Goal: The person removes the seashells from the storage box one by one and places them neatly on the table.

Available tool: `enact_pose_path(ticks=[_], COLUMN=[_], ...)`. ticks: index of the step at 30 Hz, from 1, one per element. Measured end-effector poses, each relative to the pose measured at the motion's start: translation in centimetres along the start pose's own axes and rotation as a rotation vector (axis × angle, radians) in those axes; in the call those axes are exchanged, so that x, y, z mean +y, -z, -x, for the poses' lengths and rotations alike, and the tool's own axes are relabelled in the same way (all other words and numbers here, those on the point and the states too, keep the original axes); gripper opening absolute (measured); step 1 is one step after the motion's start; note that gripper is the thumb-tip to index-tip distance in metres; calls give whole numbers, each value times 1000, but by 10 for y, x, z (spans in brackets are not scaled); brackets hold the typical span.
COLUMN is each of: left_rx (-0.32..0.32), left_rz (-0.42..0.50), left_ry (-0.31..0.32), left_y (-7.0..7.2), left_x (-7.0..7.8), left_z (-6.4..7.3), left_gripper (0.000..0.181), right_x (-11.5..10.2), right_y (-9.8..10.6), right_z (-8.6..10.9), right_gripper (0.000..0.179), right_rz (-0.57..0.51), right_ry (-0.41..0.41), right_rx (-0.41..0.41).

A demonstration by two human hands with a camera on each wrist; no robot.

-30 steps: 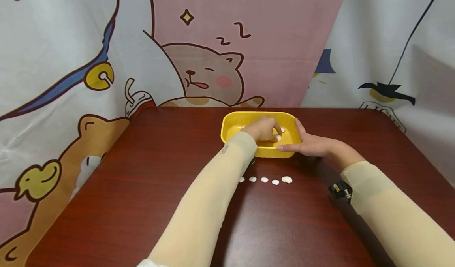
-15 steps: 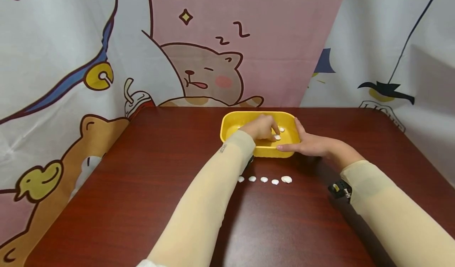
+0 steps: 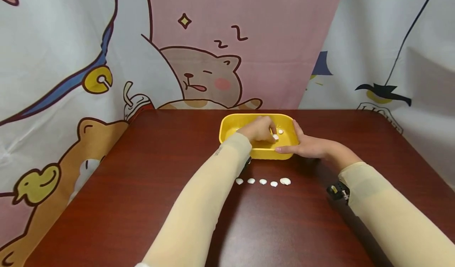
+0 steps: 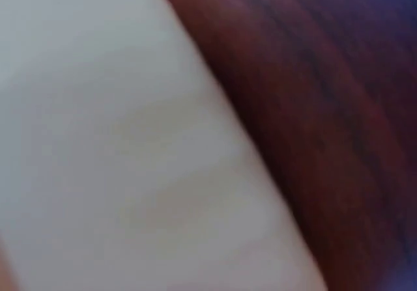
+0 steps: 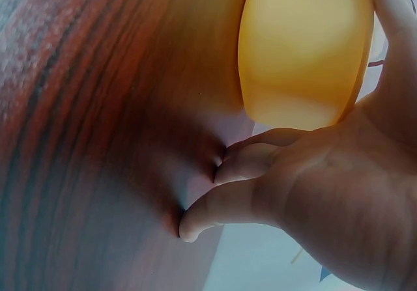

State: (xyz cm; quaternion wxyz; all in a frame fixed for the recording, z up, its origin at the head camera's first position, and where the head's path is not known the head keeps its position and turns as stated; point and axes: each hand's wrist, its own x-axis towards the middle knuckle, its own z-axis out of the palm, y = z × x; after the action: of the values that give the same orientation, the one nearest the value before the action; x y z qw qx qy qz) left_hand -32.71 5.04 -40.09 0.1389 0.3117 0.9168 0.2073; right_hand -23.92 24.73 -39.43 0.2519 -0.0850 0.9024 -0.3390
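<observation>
My left hand [image 3: 261, 128] reaches into a yellow plastic basin [image 3: 271, 155], fingers curled down. Its fingertips pinch a small white seashell [image 3: 275, 137] low in the basin; the thumb is partly hidden. A second shell [image 3: 281, 132] lies just beyond on the basin's floor. My right hand [image 3: 311, 145] holds the basin's right front corner, thumb over the front rim and fingers along the right side. In the right wrist view, some fingertips of this hand [image 5: 306, 180] touch the tabletop beside the basin wall [image 5: 303, 50]. The left wrist view shows mostly a blurred pale sleeve [image 4: 130, 141].
A row of white seashells lies in front of the basin, with a larger shell [image 3: 285, 181] at its right end and a small shell [image 3: 239, 181] at its left, near the left sleeve. The reddish-brown table [image 3: 170, 140] ends at a cartoon-printed cloth [image 3: 277, 42].
The view has shifted slightly. My left fingertips have moved a little to the left in the basin together with the shell. The right hand keeps its hold on the corner.
</observation>
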Motion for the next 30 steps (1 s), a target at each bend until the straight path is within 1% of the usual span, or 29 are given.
enact_pose_path(ticks=[3,6,10,13,15,19,22,26,28,30], left_rx=[-10,-15,-6,-13,-18,-31,-8,24,17,-2], left_rz=[42,44,25,45,73,119,144,161,151,145], left_ry=[-1,-7,-54,-85,-91,-115,-172,-262,-292,-310], left_y=[9,23,40,47,49,47,44,42,41,39], left_x=[3,9,20,27,31,38,43,51,56,59], left_z=[6,14,25,35,41,51,57,69,77,84], left_gripper=[22,25,25,24,23,21,19,10,8,10], right_x=[0,0,0,0,-1,1,3,3,3,3], right_y=[-1,-1,1,2,1,0,-1,0,1,2], right_z=[1,3,4,3,2,2,2,2,2,2], right_gripper=[137,136,137,138,138,138,137,137,136,136], right_rz=[-9,-12,2,6,-8,-38,-31,-40,-48,-43], right_ry=[-6,-19,-9,-8,-19,-29,-17,3,7,13], right_rx=[-7,-14,-8,-15,-28,-44,-40,-40,-40,-39])
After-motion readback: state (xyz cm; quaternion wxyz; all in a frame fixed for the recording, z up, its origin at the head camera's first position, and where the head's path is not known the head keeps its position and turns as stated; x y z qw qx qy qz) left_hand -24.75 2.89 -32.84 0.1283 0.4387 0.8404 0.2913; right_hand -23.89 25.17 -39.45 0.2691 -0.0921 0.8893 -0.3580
